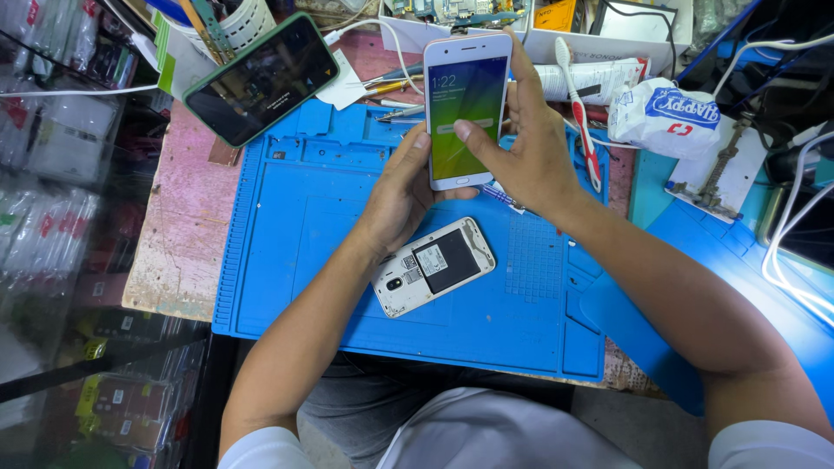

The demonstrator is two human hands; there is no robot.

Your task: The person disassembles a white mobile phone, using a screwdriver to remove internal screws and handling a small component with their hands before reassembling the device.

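The person holds a white phone (462, 108) up over the blue mat (304, 226). The phone's screen is lit and shows green and yellow colours. The left hand (401, 191) grips the phone from below, with its fingers wrapped around the bottom and the left edge. The right hand (530, 148) holds the phone's right side, and its thumb lies across the screen, touching the glass near the middle. Both hands are closed on this phone.

Just under the hands, a second phone (433, 266) lies on the mat with its back cover off. You can see a dark battery inside it. It lies tilted, and it touches nobody's hand.

At the top left, a third phone in a green case (261, 78) leans tilted over the edge of the mat, with its dark screen facing up. It is well away from the hands.

To the right of the held phone, a red and white toothbrush (578, 108) lies on the tabletop (178, 234). Beside it sits a crumpled white bag (665, 113). White cables (795, 226) run along the far right side. Some small tools (395, 85) lie near the top of the mat, behind the held phone.
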